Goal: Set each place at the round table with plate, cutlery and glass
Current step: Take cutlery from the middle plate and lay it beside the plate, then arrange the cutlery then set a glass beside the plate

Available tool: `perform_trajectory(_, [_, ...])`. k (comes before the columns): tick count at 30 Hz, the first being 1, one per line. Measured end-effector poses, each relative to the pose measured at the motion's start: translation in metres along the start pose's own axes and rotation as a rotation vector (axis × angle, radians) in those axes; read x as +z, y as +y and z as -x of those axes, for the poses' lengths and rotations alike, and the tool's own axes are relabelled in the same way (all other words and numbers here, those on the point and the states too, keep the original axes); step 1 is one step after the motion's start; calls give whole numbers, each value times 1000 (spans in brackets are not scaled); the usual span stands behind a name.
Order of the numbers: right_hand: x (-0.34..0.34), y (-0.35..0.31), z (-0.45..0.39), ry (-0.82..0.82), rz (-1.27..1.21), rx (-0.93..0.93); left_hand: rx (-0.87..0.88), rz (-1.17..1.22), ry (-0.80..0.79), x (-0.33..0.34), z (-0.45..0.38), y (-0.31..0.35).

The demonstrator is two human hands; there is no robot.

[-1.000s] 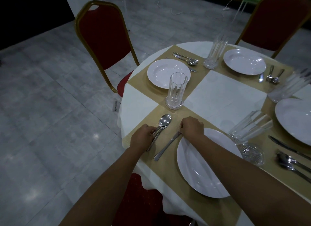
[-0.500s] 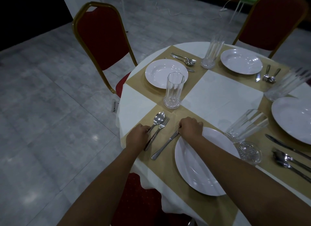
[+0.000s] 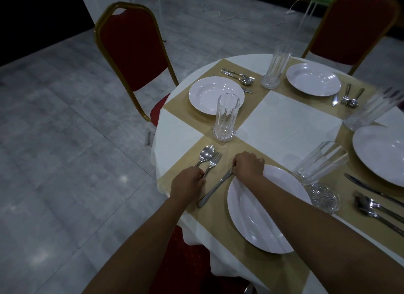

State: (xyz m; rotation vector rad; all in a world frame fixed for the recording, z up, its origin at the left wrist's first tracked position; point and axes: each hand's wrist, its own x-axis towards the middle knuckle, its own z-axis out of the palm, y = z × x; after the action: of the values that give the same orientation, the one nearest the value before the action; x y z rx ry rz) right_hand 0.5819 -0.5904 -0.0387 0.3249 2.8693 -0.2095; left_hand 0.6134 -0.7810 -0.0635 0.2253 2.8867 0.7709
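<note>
Cutlery lay to the left of the near plate (image 3: 260, 215) on the tan placemat (image 3: 220, 226) at the surface's near edge. Your left hand (image 3: 188, 183) was curled over the handles of the spoon (image 3: 205, 154) and fork (image 3: 213, 162), which lay side by side — bowl and tines pointing away from you. Your right hand (image 3: 249, 165), knuckles up over the plate's far-left rim, pinched the knife (image 3: 215, 189) near its blade, the handle slanting back toward you. A glass (image 3: 321, 164) stood tilted-looking just right of the plate.
</note>
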Motion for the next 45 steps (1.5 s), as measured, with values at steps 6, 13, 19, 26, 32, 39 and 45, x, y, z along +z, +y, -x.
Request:
perform_trajectory(6, [2,1,0,11,2,-4,33,10,-2,0,2,3])
perform_trajectory(13, [3,2,-2,20,4,-8,-29,24,14,2,2,4])
perform_trajectory(19, [3,3,-3,21,1,-15,-53,64,35,-1,1,-1])
perform_trajectory(26, [4,3,-1,26,2,-16,-134,23,107,-2,-1,-18])
perform_trajectory(32, [2,2,1,31,-3,-19,-107,28,68,1,-7,-17])
perform_trajectory(39, [0,10,13,78,-138,-45,-81,30,200,5,12,-11])
perform_trajectory(45, [-4,38,54,408,-459,-82,34,-3,298,25,60,17])
